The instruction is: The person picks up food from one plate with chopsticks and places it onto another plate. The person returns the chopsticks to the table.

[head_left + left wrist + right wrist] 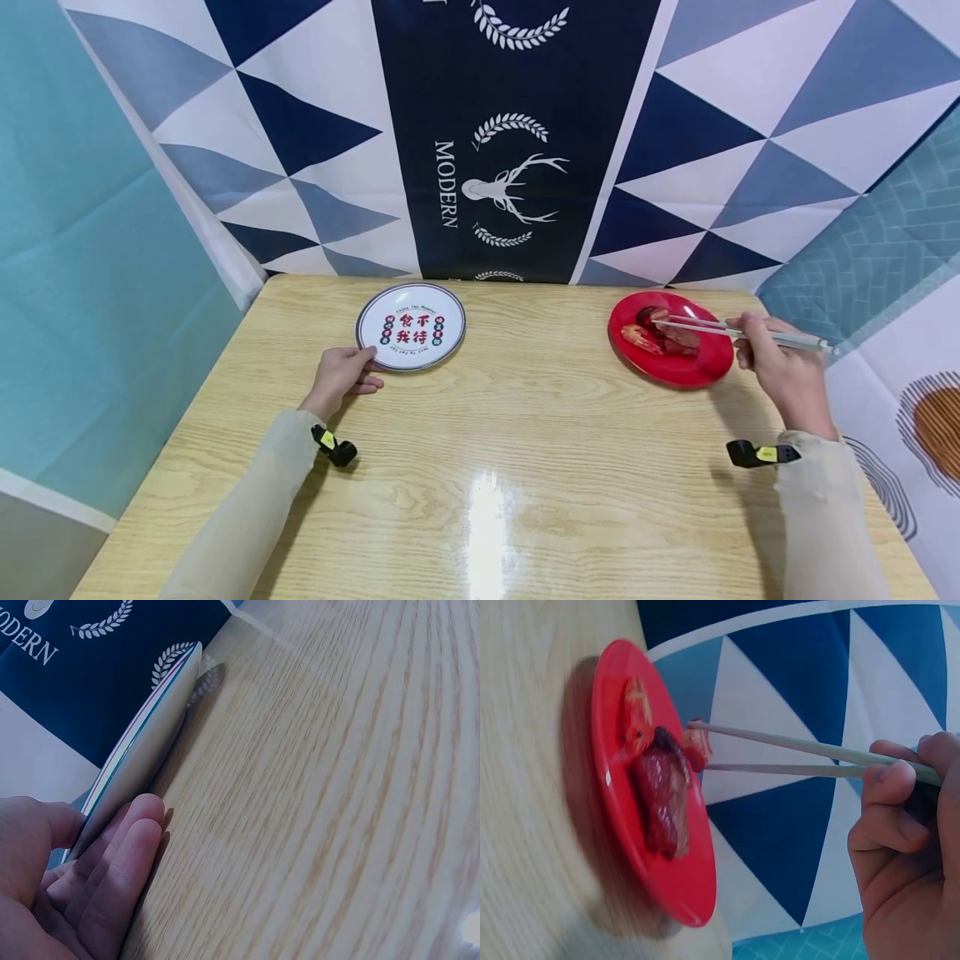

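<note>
My left hand (pixel 341 381) holds the near-left rim of a white plate (pixel 444 354) with red lettering, thumb on top. In the left wrist view, my other fingers lie under the plate (pixel 150 742), whose raised edge shows above the table. My right hand (pixel 791 375) grips a pair of pale chopsticks (pixel 708 325). Their tips pinch a small red-and-white food piece (pixel 697 748) over a red plate (pixel 708 372). In the right wrist view, a dark-red meat-like piece (pixel 660 802) and an orange shrimp-like piece (pixel 635 712) lie on that plate.
Both plates are near the back edge of a wooden table (pixel 525 433), the white one left and the red one right. A patterned cloth (pixel 322 133) hangs behind. Teal cloth (pixel 97 250) stands at the left side. Each wrist wears a small black camera (pixel 341 452).
</note>
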The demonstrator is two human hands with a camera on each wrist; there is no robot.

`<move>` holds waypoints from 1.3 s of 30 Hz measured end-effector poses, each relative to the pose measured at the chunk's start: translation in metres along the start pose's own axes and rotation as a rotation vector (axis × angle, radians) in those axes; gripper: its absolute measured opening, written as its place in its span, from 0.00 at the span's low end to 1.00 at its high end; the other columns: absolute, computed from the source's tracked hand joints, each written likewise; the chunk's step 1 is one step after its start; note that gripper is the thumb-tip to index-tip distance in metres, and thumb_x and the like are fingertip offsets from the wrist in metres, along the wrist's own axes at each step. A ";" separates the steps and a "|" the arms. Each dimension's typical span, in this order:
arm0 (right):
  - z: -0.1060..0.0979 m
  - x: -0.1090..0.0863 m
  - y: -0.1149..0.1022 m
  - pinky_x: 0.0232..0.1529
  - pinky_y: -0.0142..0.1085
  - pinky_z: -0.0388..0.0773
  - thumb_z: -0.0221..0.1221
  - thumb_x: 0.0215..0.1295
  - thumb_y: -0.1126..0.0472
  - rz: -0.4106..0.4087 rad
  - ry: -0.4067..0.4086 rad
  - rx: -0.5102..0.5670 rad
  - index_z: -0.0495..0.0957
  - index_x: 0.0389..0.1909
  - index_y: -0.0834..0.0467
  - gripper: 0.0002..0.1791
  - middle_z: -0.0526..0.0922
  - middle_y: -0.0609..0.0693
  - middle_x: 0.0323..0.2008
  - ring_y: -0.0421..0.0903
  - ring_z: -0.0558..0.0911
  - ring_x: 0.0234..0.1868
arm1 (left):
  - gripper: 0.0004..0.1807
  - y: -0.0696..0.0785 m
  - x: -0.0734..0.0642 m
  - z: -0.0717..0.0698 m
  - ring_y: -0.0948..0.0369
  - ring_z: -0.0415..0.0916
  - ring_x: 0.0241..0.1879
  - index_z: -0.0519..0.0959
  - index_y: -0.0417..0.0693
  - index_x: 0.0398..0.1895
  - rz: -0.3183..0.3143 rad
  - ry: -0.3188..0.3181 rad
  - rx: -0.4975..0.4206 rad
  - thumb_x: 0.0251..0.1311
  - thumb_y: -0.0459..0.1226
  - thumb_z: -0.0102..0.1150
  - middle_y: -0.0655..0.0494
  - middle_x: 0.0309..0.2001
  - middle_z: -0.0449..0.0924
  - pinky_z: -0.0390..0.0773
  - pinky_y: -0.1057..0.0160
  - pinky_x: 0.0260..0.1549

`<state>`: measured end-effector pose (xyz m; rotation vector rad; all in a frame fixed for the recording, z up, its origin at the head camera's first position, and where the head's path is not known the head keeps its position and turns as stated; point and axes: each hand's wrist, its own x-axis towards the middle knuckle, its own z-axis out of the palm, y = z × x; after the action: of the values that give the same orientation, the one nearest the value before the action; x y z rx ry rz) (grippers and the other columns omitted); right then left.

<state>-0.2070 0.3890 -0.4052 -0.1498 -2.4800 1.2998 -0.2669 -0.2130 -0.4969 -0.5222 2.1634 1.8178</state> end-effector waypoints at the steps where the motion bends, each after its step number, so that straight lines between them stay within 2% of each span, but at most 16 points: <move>1: 0.000 0.000 -0.001 0.18 0.39 0.60 0.49 0.80 0.45 0.002 -0.016 0.004 0.82 0.49 0.66 0.26 0.77 0.44 0.18 0.40 0.69 0.20 | 0.21 0.000 0.000 0.000 0.64 0.86 0.24 0.79 0.32 0.51 -0.001 0.000 -0.001 0.77 0.46 0.53 0.53 0.31 0.87 0.88 0.66 0.30; 3: 0.000 0.001 -0.004 0.19 0.38 0.61 0.49 0.80 0.44 0.004 -0.041 0.013 0.81 0.50 0.66 0.27 0.76 0.44 0.19 0.40 0.69 0.20 | 0.22 0.000 0.000 0.000 0.64 0.87 0.24 0.79 0.32 0.51 0.000 0.000 -0.004 0.77 0.46 0.54 0.53 0.31 0.87 0.88 0.66 0.30; 10: 0.000 0.004 -0.008 0.26 0.25 0.77 0.50 0.80 0.45 0.035 -0.144 0.104 0.78 0.52 0.68 0.28 0.78 0.44 0.22 0.38 0.75 0.24 | 0.22 -0.001 0.000 -0.001 0.64 0.86 0.24 0.79 0.32 0.51 0.005 0.000 -0.002 0.77 0.46 0.54 0.54 0.31 0.87 0.88 0.66 0.30; 16: 0.001 0.005 -0.010 0.32 0.24 0.83 0.51 0.78 0.41 0.092 -0.216 0.084 0.79 0.52 0.64 0.28 0.81 0.42 0.25 0.37 0.78 0.25 | 0.22 0.000 -0.001 -0.001 0.64 0.86 0.24 0.80 0.32 0.52 0.004 0.003 0.005 0.77 0.46 0.53 0.54 0.30 0.88 0.88 0.66 0.30; 20: 0.004 0.006 -0.013 0.32 0.24 0.83 0.51 0.77 0.38 0.106 -0.243 0.065 0.80 0.54 0.62 0.30 0.82 0.44 0.25 0.39 0.78 0.25 | 0.23 0.000 -0.002 -0.001 0.64 0.86 0.24 0.79 0.32 0.53 0.000 0.007 0.013 0.77 0.46 0.53 0.54 0.31 0.88 0.88 0.66 0.30; 23: 0.009 0.006 -0.015 0.28 0.26 0.79 0.51 0.77 0.38 0.090 -0.250 0.047 0.81 0.52 0.62 0.30 0.81 0.45 0.24 0.39 0.77 0.23 | 0.23 0.000 -0.002 -0.001 0.64 0.86 0.24 0.79 0.32 0.54 -0.002 0.007 0.017 0.77 0.46 0.53 0.54 0.31 0.88 0.88 0.66 0.30; 28: 0.019 0.007 -0.021 0.23 0.36 0.70 0.49 0.79 0.40 0.026 -0.281 0.020 0.80 0.49 0.63 0.29 0.79 0.47 0.22 0.42 0.75 0.22 | 0.23 0.001 -0.002 0.000 0.64 0.86 0.24 0.79 0.32 0.54 0.001 0.002 0.017 0.77 0.47 0.53 0.54 0.32 0.88 0.88 0.66 0.30; 37: 0.044 0.015 -0.029 0.25 0.33 0.74 0.50 0.78 0.37 0.016 -0.350 0.032 0.83 0.51 0.60 0.29 0.80 0.48 0.24 0.44 0.78 0.24 | 0.23 0.001 -0.003 0.000 0.64 0.86 0.24 0.79 0.32 0.54 0.005 0.001 0.008 0.77 0.46 0.53 0.54 0.32 0.87 0.88 0.66 0.30; 39: 0.049 0.017 -0.033 0.27 0.32 0.78 0.50 0.77 0.36 0.017 -0.370 0.040 0.83 0.52 0.59 0.31 0.81 0.49 0.24 0.45 0.79 0.25 | 0.23 0.001 -0.002 0.001 0.64 0.86 0.24 0.79 0.32 0.54 0.006 0.000 0.005 0.77 0.46 0.53 0.54 0.32 0.88 0.88 0.66 0.30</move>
<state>-0.2373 0.3360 -0.4004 0.0884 -2.7553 1.4978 -0.2657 -0.2119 -0.4952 -0.5147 2.1710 1.8156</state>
